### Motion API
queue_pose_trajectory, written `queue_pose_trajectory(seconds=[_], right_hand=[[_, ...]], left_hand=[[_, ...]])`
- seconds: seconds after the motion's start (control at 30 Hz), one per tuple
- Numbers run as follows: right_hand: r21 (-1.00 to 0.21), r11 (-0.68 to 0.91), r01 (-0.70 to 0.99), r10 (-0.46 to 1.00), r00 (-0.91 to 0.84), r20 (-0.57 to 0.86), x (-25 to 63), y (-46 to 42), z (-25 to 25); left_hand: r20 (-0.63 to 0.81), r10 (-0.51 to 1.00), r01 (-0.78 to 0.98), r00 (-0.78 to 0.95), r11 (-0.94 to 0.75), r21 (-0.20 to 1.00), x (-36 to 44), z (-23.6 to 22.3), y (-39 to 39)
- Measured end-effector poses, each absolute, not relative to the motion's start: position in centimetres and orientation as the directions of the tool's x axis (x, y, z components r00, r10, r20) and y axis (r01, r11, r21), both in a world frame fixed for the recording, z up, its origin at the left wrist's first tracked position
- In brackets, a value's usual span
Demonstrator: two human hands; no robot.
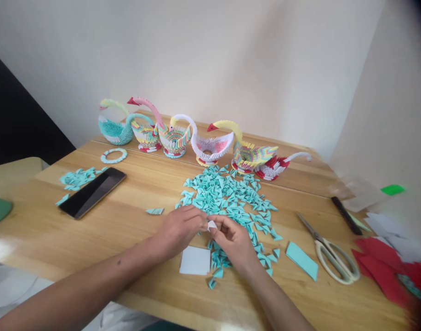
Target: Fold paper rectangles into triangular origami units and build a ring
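Note:
Between my fingertips is a small folded piece of white paper (212, 225). My left hand (178, 231) pinches it from the left, its fingertips partly hidden behind the knuckles. From the right, my right hand (234, 239) grips it between thumb and fingers. Both hands are over the near part of a large heap of turquoise folded paper triangles (224, 193). Just below my left hand lies a stack of white paper rectangles (195, 260). A short row of nested turquoise pieces (155, 211) rests to the left of my left hand.
Several folded-paper swans (212, 149) line the back. At left are a phone (93, 193), a paper ring (114, 156) and a smaller turquoise pile (78, 178). Turquoise paper (302, 260), scissors (329, 253), red paper (381, 264) and a black bar-shaped object (346, 215) lie at right.

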State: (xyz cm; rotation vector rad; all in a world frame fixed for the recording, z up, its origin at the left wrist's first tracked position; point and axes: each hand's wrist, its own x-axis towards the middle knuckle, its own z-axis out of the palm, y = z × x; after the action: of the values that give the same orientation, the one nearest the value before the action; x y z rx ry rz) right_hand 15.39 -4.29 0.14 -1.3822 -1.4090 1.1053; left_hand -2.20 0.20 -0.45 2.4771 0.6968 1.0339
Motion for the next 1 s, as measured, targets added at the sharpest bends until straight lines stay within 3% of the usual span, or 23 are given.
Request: queue_pose_trajectory(seconds=[0.17, 0.27, 0.37, 0.8, 1.0], right_hand=[[-0.966, 0.017, 0.258, 1.0, 0.007, 0.02, 15.2, -4.6, -0.1], [-0.965, 0.027, 0.26, 0.999, 0.014, 0.032, 15.1, -4.6, -0.1], [-0.961, 0.043, 0.272, 0.999, 0.015, 0.049, 15.0, -4.6, -0.2], [-0.961, 0.061, 0.269, 0.998, -0.005, 0.062, 15.3, -4.8, -0.7], [-0.918, 0.13, 0.374, 0.99, 0.001, 0.141, 15.7, -4.7, -0.6]], left_hand=[[0.253, 0.866, 0.28, 0.431, -0.395, 0.875, -1.5, -0.7, -0.1], [0.149, 0.891, 0.15, 0.428, -0.232, 0.961, -1.1, -1.0, -0.1], [0.122, 0.893, 0.086, 0.434, -0.176, 0.981, -1.0, -1.2, -0.1], [0.31, 0.871, 0.2, 0.382, -0.405, 0.892, -1.4, -0.5, -0.4], [0.639, 0.648, 0.317, 0.415, -0.761, 0.566, -1.9, -0.5, 0.0]])
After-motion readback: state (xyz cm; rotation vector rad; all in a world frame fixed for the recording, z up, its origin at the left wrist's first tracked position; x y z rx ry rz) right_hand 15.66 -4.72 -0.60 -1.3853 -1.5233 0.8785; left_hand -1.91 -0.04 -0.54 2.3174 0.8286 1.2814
